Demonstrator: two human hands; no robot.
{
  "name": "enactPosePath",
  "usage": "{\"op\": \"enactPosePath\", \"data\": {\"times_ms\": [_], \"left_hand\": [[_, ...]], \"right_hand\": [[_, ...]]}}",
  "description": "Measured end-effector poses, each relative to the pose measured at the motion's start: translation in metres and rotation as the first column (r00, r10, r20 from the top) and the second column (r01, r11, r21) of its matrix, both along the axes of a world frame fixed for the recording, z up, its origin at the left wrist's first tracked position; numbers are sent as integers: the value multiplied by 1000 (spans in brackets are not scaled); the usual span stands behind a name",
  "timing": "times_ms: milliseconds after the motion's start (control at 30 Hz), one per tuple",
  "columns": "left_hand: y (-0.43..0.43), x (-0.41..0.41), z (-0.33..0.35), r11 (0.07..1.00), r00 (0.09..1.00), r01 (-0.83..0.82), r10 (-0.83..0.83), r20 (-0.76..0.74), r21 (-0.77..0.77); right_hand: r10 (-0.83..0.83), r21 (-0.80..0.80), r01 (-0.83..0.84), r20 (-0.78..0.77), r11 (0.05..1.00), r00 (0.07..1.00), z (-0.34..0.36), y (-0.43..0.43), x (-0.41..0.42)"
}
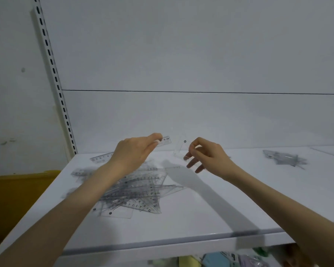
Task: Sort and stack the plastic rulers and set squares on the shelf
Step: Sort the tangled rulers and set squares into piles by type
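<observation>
Left hand [135,151] pinching 1 clear ruler [165,141], right hand [206,154] pinching 1 clear set square [180,149]; messy pile [135,193] below on white shelf [201,218]

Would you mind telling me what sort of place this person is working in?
Probably a shop or stockroom. The white shelf hangs off a slotted metal upright like retail racking, many identical clear rulers lie heaped on it, and packaged goods sit below.
</observation>
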State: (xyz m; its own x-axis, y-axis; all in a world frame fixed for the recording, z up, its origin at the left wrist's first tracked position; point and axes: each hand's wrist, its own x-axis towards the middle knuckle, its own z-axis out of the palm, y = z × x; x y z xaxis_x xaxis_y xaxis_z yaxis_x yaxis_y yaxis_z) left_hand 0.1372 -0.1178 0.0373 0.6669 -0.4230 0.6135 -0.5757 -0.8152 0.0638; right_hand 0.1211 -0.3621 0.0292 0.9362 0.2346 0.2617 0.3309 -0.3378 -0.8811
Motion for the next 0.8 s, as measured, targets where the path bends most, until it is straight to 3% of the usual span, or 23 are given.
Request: {"op": "enactPosePath", "data": {"times_ms": [100,233,367,533,700,800], "left_hand": [[-30,8,-4,997,999,-4,8,-44,80],[-77,14,-11,974,965,66,-8,-261,217],[-119,19,-23,892,974,147,-57,-218,428],[-178,21,-22,925,947,199,-96,-307,325],[-251,25,-22,963,930,186,-109,-352,193],[-291,38,-31,967,940,145,-67,-336,211]], "right_hand": [[-53,-61,54,14,997,999,-3,-28,-11],[-178,-265,203,118,943,977,-22,-76,-20],[-286,-385,312,125,868,950,-36,-140,-31],[-433,-469,406,55,784,900,-54,-237,-31],[-537,-523,540,174,660,825,-67,-344,2],[-500,-500,531,208,685,841,-65,-390,32]]}}
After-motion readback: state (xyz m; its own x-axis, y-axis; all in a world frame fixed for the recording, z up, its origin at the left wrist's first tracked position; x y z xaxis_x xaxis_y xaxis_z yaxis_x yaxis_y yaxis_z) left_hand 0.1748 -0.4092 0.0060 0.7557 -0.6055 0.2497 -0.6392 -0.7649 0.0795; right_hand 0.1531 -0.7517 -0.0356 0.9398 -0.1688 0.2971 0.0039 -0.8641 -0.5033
